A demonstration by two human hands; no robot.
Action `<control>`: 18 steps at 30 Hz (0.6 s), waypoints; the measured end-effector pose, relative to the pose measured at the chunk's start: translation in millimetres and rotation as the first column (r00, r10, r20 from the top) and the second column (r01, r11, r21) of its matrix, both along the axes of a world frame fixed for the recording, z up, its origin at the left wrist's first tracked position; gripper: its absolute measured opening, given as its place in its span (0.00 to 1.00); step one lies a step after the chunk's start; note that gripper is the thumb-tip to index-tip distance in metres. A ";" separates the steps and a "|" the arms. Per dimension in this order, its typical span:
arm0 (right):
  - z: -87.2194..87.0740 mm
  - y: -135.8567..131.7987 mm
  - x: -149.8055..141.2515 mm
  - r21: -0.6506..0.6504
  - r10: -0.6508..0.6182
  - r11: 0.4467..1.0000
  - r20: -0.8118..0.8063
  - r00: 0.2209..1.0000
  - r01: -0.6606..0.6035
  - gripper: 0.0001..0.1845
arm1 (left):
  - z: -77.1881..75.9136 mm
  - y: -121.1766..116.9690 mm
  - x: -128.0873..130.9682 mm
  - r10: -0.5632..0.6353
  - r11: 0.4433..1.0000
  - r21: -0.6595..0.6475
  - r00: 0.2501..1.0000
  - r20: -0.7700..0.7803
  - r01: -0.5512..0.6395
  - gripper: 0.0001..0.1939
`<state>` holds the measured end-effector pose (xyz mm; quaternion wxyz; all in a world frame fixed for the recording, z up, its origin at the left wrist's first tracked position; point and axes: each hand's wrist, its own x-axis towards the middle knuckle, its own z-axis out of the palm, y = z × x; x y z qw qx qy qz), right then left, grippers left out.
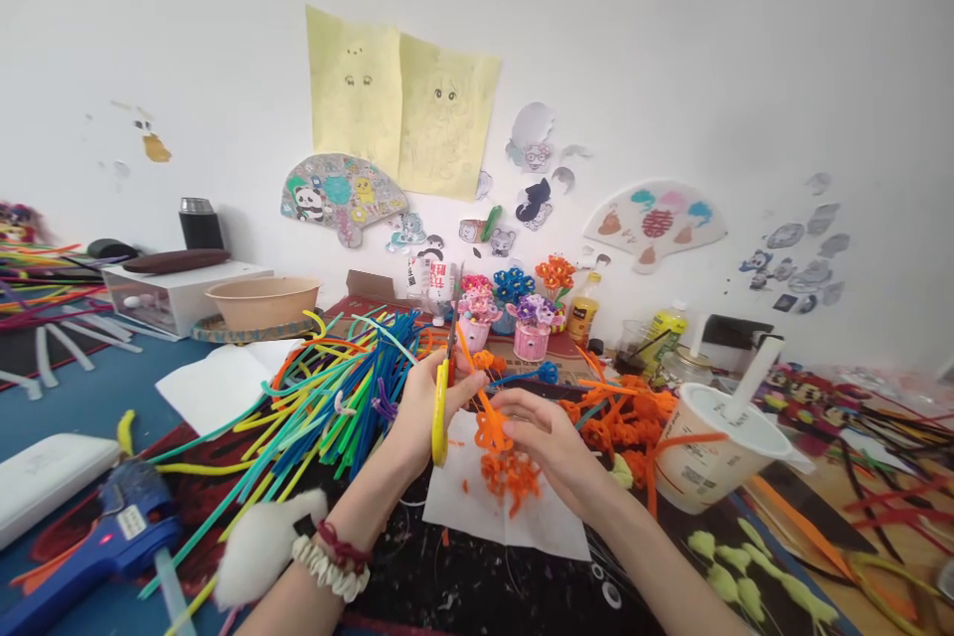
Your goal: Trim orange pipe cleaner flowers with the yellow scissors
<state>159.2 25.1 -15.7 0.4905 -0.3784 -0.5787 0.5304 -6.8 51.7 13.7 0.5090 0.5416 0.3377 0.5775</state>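
My left hand (pixel 417 409) is closed around yellow-handled scissors (pixel 439 417), whose blades point up. Its thumb reaches to the stem of an orange pipe-cleaner flower (pixel 490 429). From the other side, the fingers of my right hand (pixel 548 439) pinch that flower, its looped petals hanging down and its stem slanting up. Beneath both hands lies a sheet of white paper (pixel 556 529), bearing a heap of orange fuzzy clippings (pixel 511 482).
Left of my hands spreads a pile of coloured pipe cleaners (pixel 373 388), with a blue glue gun (pixel 119 547) nearer me. Orange pipe-cleaner pieces (pixel 626 412) and a paper tub (pixel 708 447) stand at right. Small potted flowers (pixel 532 338) line the back.
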 end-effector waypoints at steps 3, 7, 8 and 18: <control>1.0 -1.7 -1.5 0.099 -0.002 0.995 0.120 0.993 -0.010 0.13 | -2.2 -0.4 0.0 0.015 1.000 -0.004 1.000 0.003 -0.015 0.18; -1.0 -4.6 -8.0 0.236 -0.093 0.971 0.235 0.968 0.036 0.11 | -5.4 -2.3 2.7 -0.017 1.000 -0.019 1.000 -0.004 0.017 0.18; -1.9 -4.9 -9.2 0.267 -0.119 0.962 0.247 0.962 0.050 0.10 | -6.3 -2.6 3.4 -0.030 0.999 -0.023 1.000 -0.009 0.030 0.19; -0.7 -3.2 -4.5 0.415 -0.236 0.905 0.303 0.923 0.095 0.05 | -8.0 0.3 -1.1 0.049 0.999 -0.015 0.998 -0.031 -0.049 0.18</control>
